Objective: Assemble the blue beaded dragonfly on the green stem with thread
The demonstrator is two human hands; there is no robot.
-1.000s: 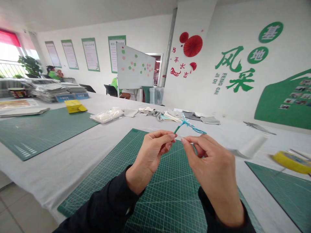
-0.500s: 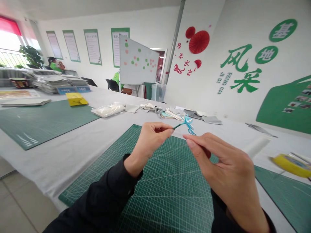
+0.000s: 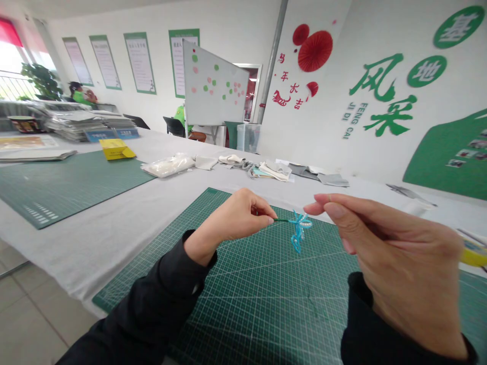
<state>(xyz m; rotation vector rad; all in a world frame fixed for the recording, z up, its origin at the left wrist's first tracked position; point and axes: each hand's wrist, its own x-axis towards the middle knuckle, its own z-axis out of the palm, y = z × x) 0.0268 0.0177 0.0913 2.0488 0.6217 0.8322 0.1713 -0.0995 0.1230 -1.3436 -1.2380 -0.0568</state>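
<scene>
I'm watching the blue beaded flower (image 3: 300, 223) hanging over the far part of the cutting mat (image 3: 258, 289), my left hand (image 3: 241, 215) pinching its green stem (image 3: 281, 220). My right hand (image 3: 403, 258) is hovering nearby, fingertips drawn close; whether they're gripping anything, I can't tell. It's partly blocking the yellow roll (image 3: 474, 255). Green wall lettering (image 3: 353, 120) is reading "FENG CAI", "JI DI".

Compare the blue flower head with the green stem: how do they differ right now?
The flower head is light blue; the stem is dark green. The flower head spreads into loops with whitish beads, while the stem is thin, straight and shows no beads. The left hand's grip pinches the stem; the flower head lies outside it. They share one joined piece.
</scene>
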